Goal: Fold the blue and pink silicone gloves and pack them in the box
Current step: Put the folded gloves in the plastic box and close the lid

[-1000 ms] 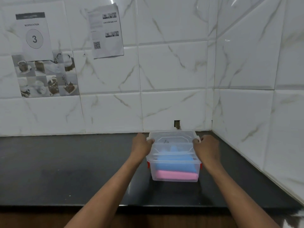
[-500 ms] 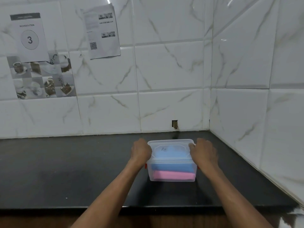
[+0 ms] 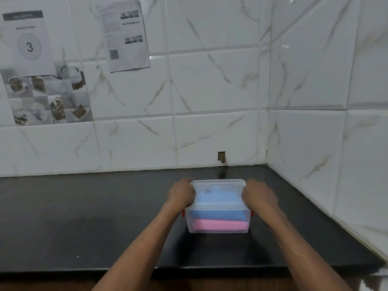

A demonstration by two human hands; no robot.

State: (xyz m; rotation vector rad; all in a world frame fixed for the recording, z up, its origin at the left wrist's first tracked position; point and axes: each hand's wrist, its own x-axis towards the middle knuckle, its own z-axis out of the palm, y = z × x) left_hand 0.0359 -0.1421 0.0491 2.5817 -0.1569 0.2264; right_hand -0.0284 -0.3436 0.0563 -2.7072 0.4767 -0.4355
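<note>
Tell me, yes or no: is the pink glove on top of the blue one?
No, the pink glove lies beneath the blue glove inside the box.

A kitchen corner used as a numbered work post is shown: a black countertop (image 3: pixel 84 217) across the lower half is backed by white marble-veined wall tiles (image 3: pixel 210 80) that meet in a corner at the right. At the upper left, a tile panel (image 3: pixel 48 99) printed with cups is partly covered by a sheet (image 3: pixel 27 43) marked "WORKSTATION 3". A printed notice (image 3: pixel 123 38) with a QR code is hung beside it.
</note>
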